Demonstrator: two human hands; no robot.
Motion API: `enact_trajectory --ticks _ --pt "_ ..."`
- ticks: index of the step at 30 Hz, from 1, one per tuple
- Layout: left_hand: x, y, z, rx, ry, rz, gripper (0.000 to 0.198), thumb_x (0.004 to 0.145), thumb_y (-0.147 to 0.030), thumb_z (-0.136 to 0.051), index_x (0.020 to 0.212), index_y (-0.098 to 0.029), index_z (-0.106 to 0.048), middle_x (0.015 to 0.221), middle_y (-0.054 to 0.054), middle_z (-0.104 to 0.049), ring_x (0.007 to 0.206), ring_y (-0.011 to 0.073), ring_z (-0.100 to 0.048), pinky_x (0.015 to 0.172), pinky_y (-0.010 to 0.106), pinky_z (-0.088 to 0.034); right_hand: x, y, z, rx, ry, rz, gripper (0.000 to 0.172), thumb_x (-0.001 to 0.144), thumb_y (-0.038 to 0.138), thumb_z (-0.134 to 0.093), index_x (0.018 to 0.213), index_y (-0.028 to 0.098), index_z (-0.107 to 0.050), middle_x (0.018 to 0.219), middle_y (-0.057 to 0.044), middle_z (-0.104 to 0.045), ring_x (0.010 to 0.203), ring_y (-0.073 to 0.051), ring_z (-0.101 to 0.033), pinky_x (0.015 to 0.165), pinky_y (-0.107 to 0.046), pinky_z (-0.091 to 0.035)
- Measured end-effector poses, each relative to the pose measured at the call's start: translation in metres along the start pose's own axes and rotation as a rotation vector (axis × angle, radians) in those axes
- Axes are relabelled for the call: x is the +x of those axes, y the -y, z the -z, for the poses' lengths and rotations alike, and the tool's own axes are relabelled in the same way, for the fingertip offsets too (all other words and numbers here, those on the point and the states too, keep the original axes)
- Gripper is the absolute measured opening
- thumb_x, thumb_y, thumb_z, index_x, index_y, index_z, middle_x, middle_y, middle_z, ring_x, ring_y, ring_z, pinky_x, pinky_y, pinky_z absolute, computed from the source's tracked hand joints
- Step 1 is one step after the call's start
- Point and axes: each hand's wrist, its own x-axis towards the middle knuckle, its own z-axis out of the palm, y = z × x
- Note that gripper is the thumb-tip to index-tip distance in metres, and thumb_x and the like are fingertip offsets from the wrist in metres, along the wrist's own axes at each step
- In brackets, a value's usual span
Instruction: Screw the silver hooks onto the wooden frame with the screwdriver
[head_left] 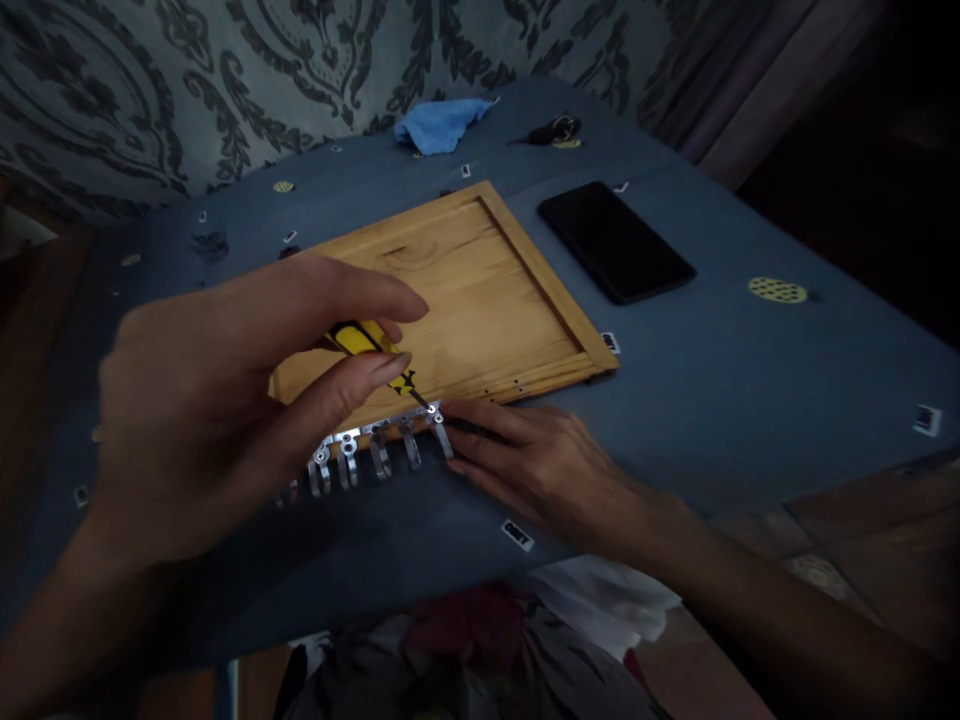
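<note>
Over blue tablecloth [720, 390], hands [191, 400] [551, 460] hold screwdriver [361, 340], touch hooks [348, 464].

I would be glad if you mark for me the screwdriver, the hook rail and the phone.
Screwdriver [364, 339]: head view, on its yellow handle.
Hook rail [348, 450]: head view, on one of its metal hooks.
Phone [616, 243]: head view, on the middle of its dark face.

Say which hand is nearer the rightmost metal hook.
Right hand, its fingers beside that hook; the left hand is farther up-left, gripping a yellow screwdriver.
</note>
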Motion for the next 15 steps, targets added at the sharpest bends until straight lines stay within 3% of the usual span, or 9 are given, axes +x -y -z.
enact_trajectory --ticks 5,15 --pt "-0.0001 0.0046 -0.0063 0.007 -0.026 -0.043 0.016 0.096 -0.031 -0.069 0.112 -0.032 -0.072 0.109 -0.007 -0.078 0.1 0.0208 -0.076 0.083 0.036 -0.06 0.0003 -0.0005 -0.0004 0.013 0.0 -0.003 0.027 0.108 0.025 -0.048 0.106 0.016 -0.074 0.124 -0.009 -0.077 0.087 -0.018 -0.077 0.072 -0.031 -0.065" --pt "-0.0027 -0.0053 -0.008 0.076 -0.034 0.123 0.014 0.096 -0.037 -0.07 0.108 -0.034 -0.074 0.108 -0.007 -0.078 0.098 0.0234 -0.075 0.088 0.037 -0.06 0.0017 -0.0001 0.0012 0.038 0.009 -0.004 0.028 0.108 0.023 -0.048 0.107 0.014 -0.074 0.123 -0.011 -0.077 0.088 -0.019 -0.078 0.073 -0.031 -0.065"
